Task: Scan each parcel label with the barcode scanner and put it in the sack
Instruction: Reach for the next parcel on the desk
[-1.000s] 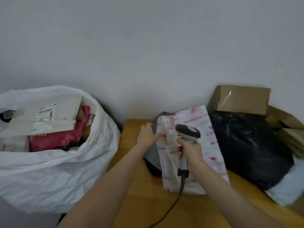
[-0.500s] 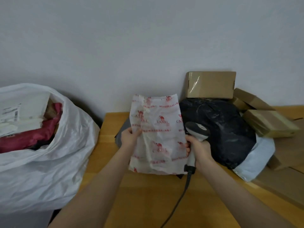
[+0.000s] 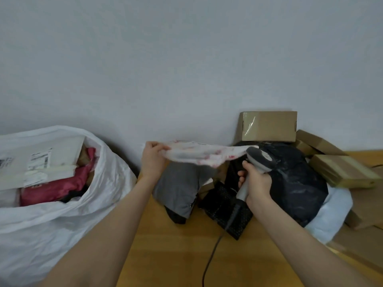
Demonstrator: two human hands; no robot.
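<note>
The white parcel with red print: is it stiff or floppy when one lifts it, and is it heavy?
Probably floppy: gripped at one end by the left hand, the white parcel sags and folds along its length. Likely light, since a grip at one edge seems enough to lift it. Its thin plastic may slip.

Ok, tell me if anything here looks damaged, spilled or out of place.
Nothing looks torn or spilled. The left hand holds the mailer nearly edge-on, so no label shows; the right hand grips the scanner. Brown boxes at the right lie tilted in a loose heap. The sack is nearly full.
</note>
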